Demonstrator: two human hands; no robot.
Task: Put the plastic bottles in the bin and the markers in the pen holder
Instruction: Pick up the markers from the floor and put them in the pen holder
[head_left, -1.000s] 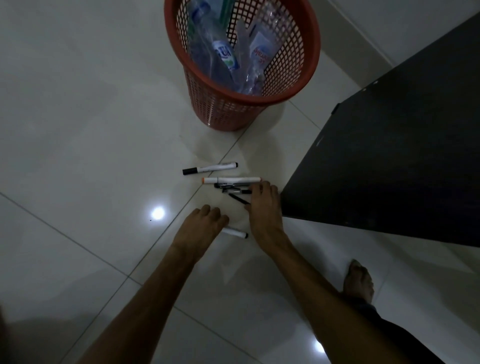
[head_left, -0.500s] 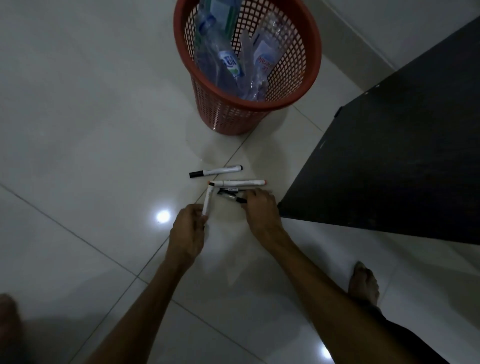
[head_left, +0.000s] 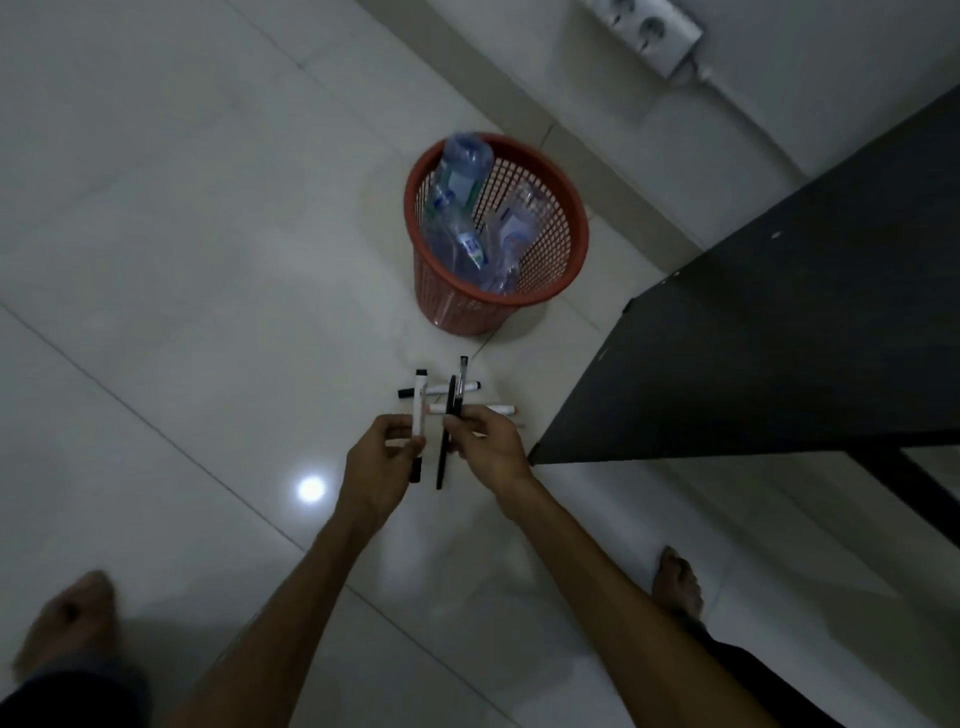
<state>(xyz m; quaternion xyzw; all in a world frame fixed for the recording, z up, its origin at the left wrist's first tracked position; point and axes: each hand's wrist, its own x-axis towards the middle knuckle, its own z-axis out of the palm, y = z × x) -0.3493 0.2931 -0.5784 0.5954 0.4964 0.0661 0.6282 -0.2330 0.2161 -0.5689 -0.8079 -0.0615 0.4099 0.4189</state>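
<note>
Orange plastic mesh forms the bin (head_left: 563, 244), which stands on the pale tiled floor (head_left: 182, 260) at the far centre of the scene, close to the wall. Several clear plastic bottles (head_left: 457, 208) sit inside it, one of them poking above the far-left rim.

Nearer, both hands are raised above the floor, just beside each other. The left hand (head_left: 376, 460) has its fingers clenched around a white marker (head_left: 418, 410) with a black cap, held roughly upright, its tip pointing toward the bin. The right hand (head_left: 491, 449) has its fingers grasping a bundle of dark pens (head_left: 451, 415), also held upright; how many there are is hard to tell in the dim light.

On the floor behind the hands lie two more markers: a white marker with black ends (head_left: 470, 387) lying crosswise, and just nearer, a marker with an orange tip (head_left: 501, 409), also crosswise and partly hidden by the right hand.

A dark bench (head_left: 779, 338) fills the right side, its corner near the right hand. Bare feet show at the near left and near right.
</note>
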